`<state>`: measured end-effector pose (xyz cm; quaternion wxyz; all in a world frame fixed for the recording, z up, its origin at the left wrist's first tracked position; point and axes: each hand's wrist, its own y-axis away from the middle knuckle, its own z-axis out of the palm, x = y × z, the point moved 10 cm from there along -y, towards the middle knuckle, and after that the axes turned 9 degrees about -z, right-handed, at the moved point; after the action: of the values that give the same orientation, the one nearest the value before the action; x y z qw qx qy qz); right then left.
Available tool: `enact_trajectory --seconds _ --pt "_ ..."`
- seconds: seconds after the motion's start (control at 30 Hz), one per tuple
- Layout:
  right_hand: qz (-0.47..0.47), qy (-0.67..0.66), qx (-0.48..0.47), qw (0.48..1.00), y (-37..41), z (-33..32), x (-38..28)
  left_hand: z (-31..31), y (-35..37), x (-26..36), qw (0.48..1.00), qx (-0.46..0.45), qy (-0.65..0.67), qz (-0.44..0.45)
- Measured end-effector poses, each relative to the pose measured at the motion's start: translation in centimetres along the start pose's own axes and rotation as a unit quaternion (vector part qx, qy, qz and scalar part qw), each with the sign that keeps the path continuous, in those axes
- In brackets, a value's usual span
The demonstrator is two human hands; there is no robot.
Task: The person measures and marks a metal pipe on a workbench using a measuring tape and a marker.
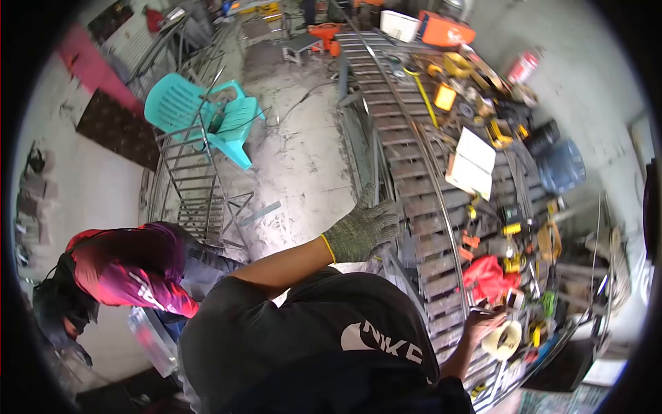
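Workshop floor (pixel 310 172), grey and scuffed, lies left of a slatted metal frame (pixel 414 205), along which runs a long metal bar (pixel 432 172). Gloved left hand (pixel 365 228): fingers spread, grasping nothing visible, at the frame's near side edge; contact cannot be determined. Bare right hand (pixel 485 323): fingers bent around a slim item (pixel 480 310), too small to identify, near the bar's lower end; whether it also grips the bar cannot be told. Just beside this hand sit a cream roll (pixel 491 343) and a red cloth (pixel 488 277). Farther up the frame lies an open notebook (pixel 473 162). Opposite, a turquoise chair (pixel 172 103) stands; a co-worker (pixel 131 269) bends at lower left.
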<state>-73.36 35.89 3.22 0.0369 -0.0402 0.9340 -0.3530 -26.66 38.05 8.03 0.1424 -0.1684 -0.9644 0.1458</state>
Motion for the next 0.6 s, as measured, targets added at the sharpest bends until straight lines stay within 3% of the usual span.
enact_trajectory --seconds 0.03,0.1,0.13,0.17,0.2,0.23,0.27,0.3,0.33,0.4,0.6 --pt "-0.073 -0.004 0.013 0.997 -0.8 1.0 -4.1 0.0 0.4 -2.6 1.000 -0.004 -0.014 -0.008" --pt "-0.093 -0.072 -0.079 0.990 -2.3 3.8 -10.7 0.4 1.5 -7.7 0.999 -0.023 -0.038 -0.025" --pt "-0.123 -0.094 -0.081 0.985 -3.2 4.7 -13.6 -0.6 2.0 -10.1 1.000 0.005 -0.013 -0.027" --pt "-0.152 -0.119 -0.081 0.978 -4.0 5.7 -16.3 -0.3 2.8 -12.4 0.999 -0.028 -0.005 -0.040" --pt "-0.137 -0.118 -0.158 0.971 -4.5 7.4 -17.7 0.1 3.6 -14.7 0.997 -0.059 0.002 -0.050" --pt "-0.161 -0.131 -0.133 0.969 -5.7 7.5 -19.9 0.6 4.2 -16.7 0.994 -0.091 0.010 -0.055" --pt "-0.182 -0.142 -0.107 0.967 -7.1 7.4 -22.2 -0.1 5.1 -18.3 0.997 -0.029 0.037 -0.057" --pt "-0.199 -0.153 -0.082 0.965 -8.3 7.3 -24.2 0.5 6.0 -19.9 0.995 -0.052 0.038 -0.076" --pt "-0.133 -0.194 -0.146 0.961 -9.2 9.3 -24.7 0.8 6.8 -21.3 0.992 -0.080 0.040 -0.090" --pt "-0.145 -0.172 -0.157 0.962 -10.5 11.3 -26.4 1.1 7.4 -23.9 0.984 -0.126 0.066 -0.112" --pt "-0.223 -0.215 -0.172 0.935 -17.1 16.8 -37.6 1.0 5.7 -30.6 0.971 -0.136 0.103 -0.170"
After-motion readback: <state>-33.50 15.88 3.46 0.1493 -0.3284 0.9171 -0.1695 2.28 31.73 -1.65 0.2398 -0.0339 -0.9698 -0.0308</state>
